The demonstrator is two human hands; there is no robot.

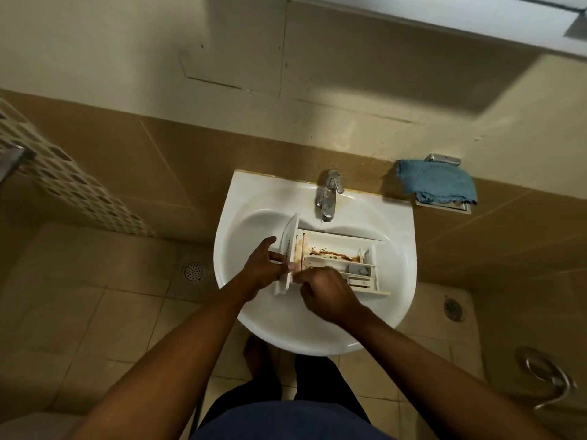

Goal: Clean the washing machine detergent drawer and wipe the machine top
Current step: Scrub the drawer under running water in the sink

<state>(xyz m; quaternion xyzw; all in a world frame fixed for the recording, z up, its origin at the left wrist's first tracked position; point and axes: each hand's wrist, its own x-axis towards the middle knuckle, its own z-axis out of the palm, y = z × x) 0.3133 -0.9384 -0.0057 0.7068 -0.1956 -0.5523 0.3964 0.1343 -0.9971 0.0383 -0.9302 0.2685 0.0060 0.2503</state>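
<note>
Though stained, detergent drawer (337, 247) in white sink (254, 198), tan wall tiles (127, 154).

Lighting: dim, warm, from above. Sink (317, 342) brightest, soft glare on 6 o'clock rim. Broad shadow on wall (397, 93), 1 o'clock. Sharpest: detergent drawer (333, 244); frame edges bowed, soft.

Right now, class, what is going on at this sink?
A person holds a detergent drawer in the white sink. The left hand grips its front panel; the right hand, curled, is at its near edge, though what it holds is unclear. Brown residue streaks the inside. A blue cloth lies on the wall holder.
</note>
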